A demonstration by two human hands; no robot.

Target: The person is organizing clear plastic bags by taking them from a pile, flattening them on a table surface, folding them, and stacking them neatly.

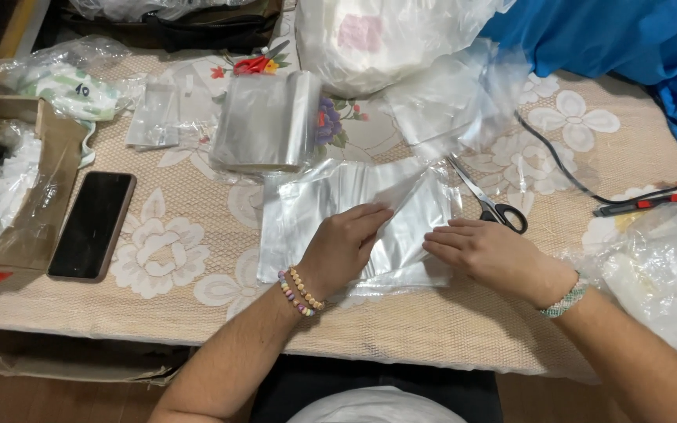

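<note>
Both forearms are reaching up from the bottom edge, and I am pressing the left hand (346, 244) flat, fingers together and holding nothing, onto a clear plastic bag (401, 211) lying on the flowered tablecloth (158, 251). I am resting the right hand (489, 252) open beside it, fingertips touching the bag's right edge, also gripping nothing. That bag is sitting on top of a loose spread of similar clear bags (307, 211) in the middle of the table.

As for progress, I am judging it to be somewhere in the middle: the spread under my hands is looking flattened and roughly squared, while a wrapped stack of bags (264, 121) is waiting just behind it, apparently unopened. A single small bag (154, 116) is lying apart at the left. Scissors (489, 200) are lying just beside my right hand, touching the spread's corner, unused for now. A dark phone (92, 225) is sitting well to the left, next to a cardboard box (45, 204).
</note>
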